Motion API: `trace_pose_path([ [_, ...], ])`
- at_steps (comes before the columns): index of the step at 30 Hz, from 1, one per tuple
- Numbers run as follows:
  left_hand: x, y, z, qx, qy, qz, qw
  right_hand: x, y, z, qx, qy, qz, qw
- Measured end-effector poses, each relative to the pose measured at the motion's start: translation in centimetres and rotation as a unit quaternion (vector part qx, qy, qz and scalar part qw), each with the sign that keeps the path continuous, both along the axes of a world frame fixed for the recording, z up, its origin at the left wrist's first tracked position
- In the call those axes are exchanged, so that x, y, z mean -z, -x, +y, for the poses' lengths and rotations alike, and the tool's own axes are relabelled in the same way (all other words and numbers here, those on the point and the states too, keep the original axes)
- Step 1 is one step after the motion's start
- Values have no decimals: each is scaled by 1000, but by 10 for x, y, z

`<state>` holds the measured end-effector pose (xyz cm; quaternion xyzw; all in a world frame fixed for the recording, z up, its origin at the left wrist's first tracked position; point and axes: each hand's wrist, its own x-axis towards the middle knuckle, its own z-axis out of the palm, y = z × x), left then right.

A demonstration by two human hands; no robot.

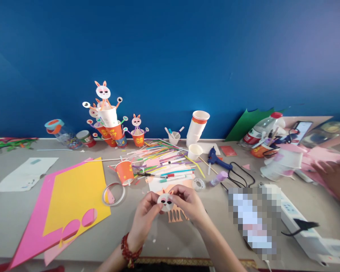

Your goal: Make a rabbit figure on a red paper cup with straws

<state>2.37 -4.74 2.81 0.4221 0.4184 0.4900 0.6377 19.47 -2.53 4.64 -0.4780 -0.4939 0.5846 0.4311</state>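
Between my two hands is a round white paper rabbit face with orange ears and dark eyes. My left hand pinches its left edge, thumb in front. At the upper right, near an ear, my right hand grips the same face with thumb and fingers. Just behind and below it, a peach paper sheet with leaf-shaped cutouts lies on the table. Beyond my hands are several markers and a tape roll.
Finished rabbit cups stand by the blue wall. Coloured paper sheets and a large tape ring lie left. A glue gun, glue stick and power strip are right. Another person's hand touches pink paper.
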Motion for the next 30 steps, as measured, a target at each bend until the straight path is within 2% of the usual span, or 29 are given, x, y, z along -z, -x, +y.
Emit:
trace_pose_path([
  [8, -2, -1, 0, -5, 6, -1, 1000, 6, 0, 0, -6, -1, 12, 1000],
  [17, -5, -1, -2, 1, 7, -1, 1000, 2, 1, 0, -6, 6, 16, 1000],
  [30, 0, -1, -2, 6, 4, 3, 1000, -2, -3, 0, -21, -1, 5, 1000],
])
